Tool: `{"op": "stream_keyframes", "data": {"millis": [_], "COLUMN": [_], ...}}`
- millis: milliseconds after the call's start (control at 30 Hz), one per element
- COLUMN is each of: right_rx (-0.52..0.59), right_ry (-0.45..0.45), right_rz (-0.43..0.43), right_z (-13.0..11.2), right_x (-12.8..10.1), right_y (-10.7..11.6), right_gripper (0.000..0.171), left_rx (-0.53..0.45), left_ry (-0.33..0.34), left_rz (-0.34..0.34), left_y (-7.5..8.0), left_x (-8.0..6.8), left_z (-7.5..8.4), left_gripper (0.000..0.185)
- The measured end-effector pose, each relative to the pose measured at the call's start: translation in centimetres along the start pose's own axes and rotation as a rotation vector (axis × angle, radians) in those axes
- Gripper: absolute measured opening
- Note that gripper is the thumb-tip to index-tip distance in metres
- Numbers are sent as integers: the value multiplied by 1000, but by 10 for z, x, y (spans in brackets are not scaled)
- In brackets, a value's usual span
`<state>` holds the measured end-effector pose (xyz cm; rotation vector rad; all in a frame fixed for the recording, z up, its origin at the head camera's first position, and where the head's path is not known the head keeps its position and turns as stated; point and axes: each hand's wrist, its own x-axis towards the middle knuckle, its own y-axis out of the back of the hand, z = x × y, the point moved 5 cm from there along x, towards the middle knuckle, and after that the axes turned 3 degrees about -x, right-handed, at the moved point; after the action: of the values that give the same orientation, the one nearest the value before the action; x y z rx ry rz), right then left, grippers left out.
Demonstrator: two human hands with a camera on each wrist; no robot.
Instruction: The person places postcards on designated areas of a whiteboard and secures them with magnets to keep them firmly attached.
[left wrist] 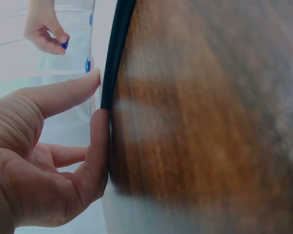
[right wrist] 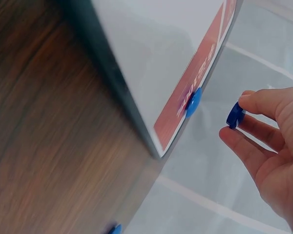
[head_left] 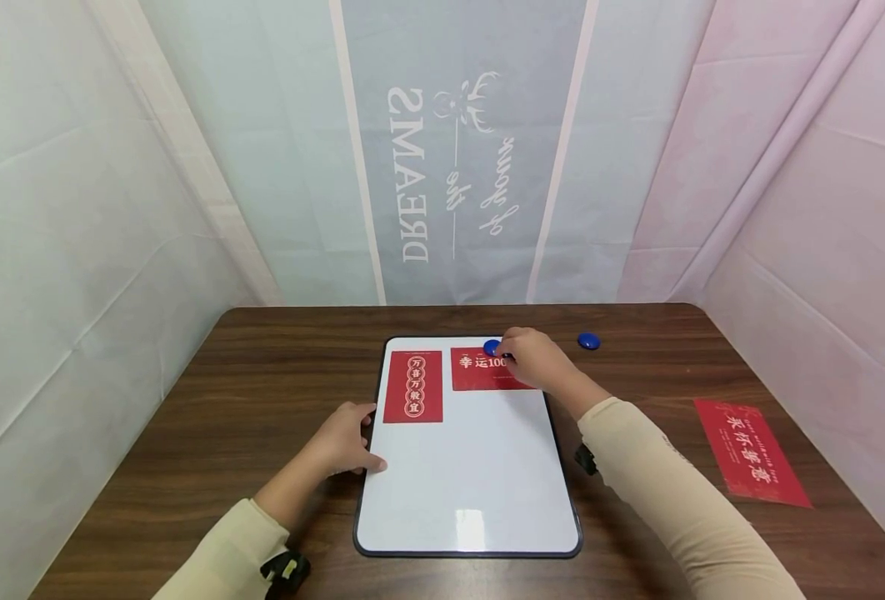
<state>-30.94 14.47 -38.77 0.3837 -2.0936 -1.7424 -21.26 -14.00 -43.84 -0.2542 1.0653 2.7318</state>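
Observation:
A small whiteboard (head_left: 465,475) with a dark frame lies on the table. My left hand (head_left: 345,442) holds its left edge, thumb (left wrist: 73,95) on the rim and fingers against the side. Between thumb and fingertips, my right hand (head_left: 540,362) pinches a round blue magnet (right wrist: 236,115), held above the board's far right part. Another blue magnet (head_left: 491,347) sits on a horizontal red card (head_left: 480,381) at the top right of the board; my right hand covers that card's right end. A vertical red card (head_left: 413,387) with white characters lies at the board's top left.
A third blue magnet (head_left: 588,341) lies on the wooden table (head_left: 277,358) beyond the board's right corner. One more red card (head_left: 750,452) rests on the table at the right. Fabric curtains (head_left: 457,167) rise behind the table and along both sides.

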Motion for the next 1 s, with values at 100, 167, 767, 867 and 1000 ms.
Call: {"op": "stream_keyframes", "data": {"millis": [100,167,767,867,1000], "right_rx": [1,2,95,103,96], "right_ry": [33,53,98,97,83], "right_rz": [12,23,48,46,31], "right_z": [-6,-11,-35,-39,-44], "right_x": [2,3,19,23,28], "right_y": [0,1,-4,-7,-11], "right_gripper": [27,28,32,29,28], "left_rx": [-5,-6,-2,2,4], "left_ry": [2,1,12,7,4], "left_rz": [2,2,5,2,1], "left_y": [0,0,1,1,1], "left_x": [0,0,1,1,0], "left_z": [0,0,-1,-1,0], "left_gripper": [92,92,92,92,93]}}
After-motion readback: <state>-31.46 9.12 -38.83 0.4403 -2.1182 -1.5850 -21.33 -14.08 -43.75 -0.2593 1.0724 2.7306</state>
